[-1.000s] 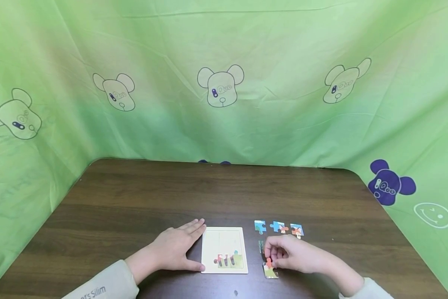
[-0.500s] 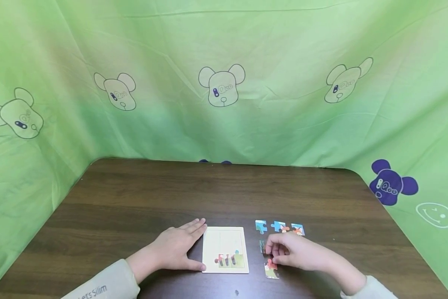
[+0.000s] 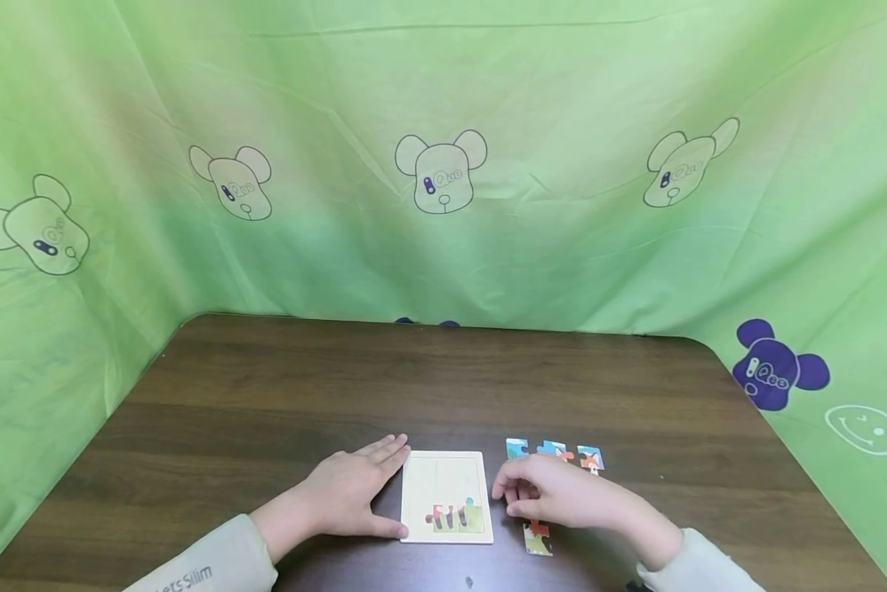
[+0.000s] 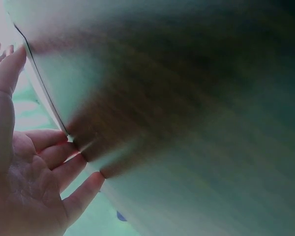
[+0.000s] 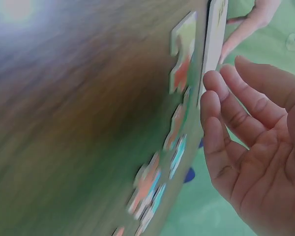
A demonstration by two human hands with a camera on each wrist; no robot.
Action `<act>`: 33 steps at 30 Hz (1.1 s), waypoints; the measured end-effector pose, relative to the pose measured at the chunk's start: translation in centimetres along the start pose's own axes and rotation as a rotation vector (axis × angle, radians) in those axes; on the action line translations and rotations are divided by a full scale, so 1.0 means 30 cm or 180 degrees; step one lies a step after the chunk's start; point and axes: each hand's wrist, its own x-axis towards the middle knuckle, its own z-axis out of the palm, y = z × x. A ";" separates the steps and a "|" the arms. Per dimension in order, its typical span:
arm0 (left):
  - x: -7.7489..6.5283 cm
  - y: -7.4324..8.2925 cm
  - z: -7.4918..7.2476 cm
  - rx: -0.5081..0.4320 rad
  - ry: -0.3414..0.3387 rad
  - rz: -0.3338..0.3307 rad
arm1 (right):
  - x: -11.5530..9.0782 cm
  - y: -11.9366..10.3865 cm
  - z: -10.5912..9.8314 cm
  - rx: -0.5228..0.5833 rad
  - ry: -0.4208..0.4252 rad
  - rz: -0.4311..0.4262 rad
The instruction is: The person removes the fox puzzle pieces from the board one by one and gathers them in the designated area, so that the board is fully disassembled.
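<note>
My left hand (image 3: 350, 493) lies beside a cream square puzzle board (image 3: 421, 493), its straight fingers and thumb touching the left edge. Joined jigsaw pieces (image 3: 458, 518) with red and green print fill the board's lower right part. To the right of the board, my right hand (image 3: 550, 491) hovers low over the table, fingers loosely bent. In the right wrist view, nothing shows between the right thumb and fingers (image 5: 236, 105). A green and red jigsaw piece (image 3: 538, 540) lies just below that hand. Other pieces are partly hidden under it.
Behind the right hand, a row of loose blue and orange jigsaw pieces (image 3: 554, 449) lies on the dark brown wooden table (image 3: 443, 378). A green printed curtain (image 3: 443, 263) hangs round the table's far and side edges.
My right hand has moved left from the loose pieces toward the board. The left hand has stayed at the board's left edge.
</note>
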 end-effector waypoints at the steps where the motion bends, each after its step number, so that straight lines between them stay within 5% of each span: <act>1: 0.000 0.001 -0.001 0.0001 0.0001 0.0000 | 0.012 -0.003 0.004 -0.0067 0.0007 -0.0022; 6: -0.002 0.002 -0.001 0.0015 0.0009 0.0002 | 0.067 -0.022 0.021 -0.0550 0.0097 -0.0311; 14: -0.001 0.001 0.000 0.0037 0.0051 0.0018 | 0.138 -0.046 0.046 -0.0747 0.0075 -0.0568; 33: 0.000 0.000 0.005 0.0011 0.0036 -0.0017 | 0.183 -0.053 0.092 -0.0984 -0.0076 -0.0254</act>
